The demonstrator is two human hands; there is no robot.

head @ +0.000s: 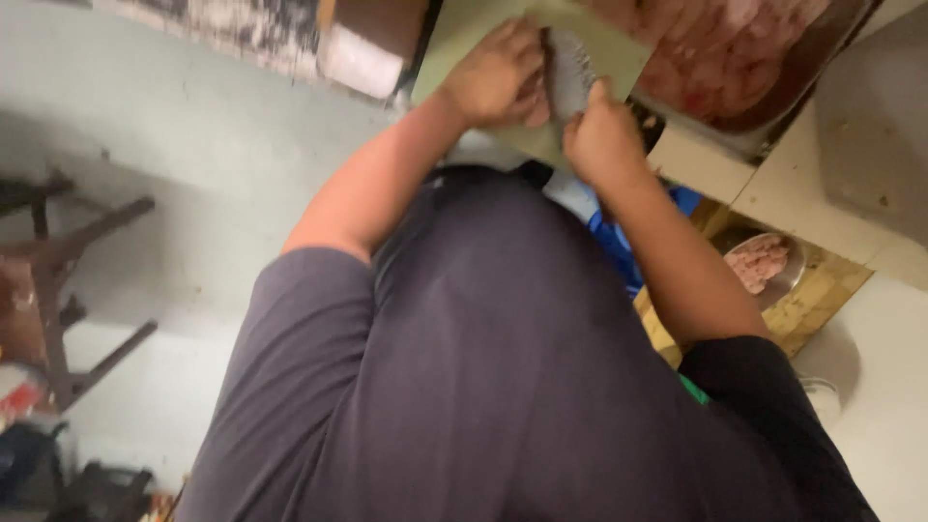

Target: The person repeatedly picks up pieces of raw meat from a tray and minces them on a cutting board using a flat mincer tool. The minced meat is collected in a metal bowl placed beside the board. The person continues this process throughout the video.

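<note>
Left hand: my left hand (495, 75) is curled around the near side of a grey, scaly fish (568, 70), gripping it.
Right hand: my right hand (601, 135) is closed on the fish's lower end, fingers wrapped over it.
Fish: held between both hands, lying on the pale green cutting board (464, 29).
Behind the board: a metal tray (773, 121) filled with pink raw meat.
Lower right: a small metal bowl (788, 275) with pinkish pieces, under the counter edge.
Far left: a dark wooden stool (58, 280) on the floor.

Small silvery fish (568, 70), scaly (blurred), lying lengthwise on green cutting board (464, 39)
</note>
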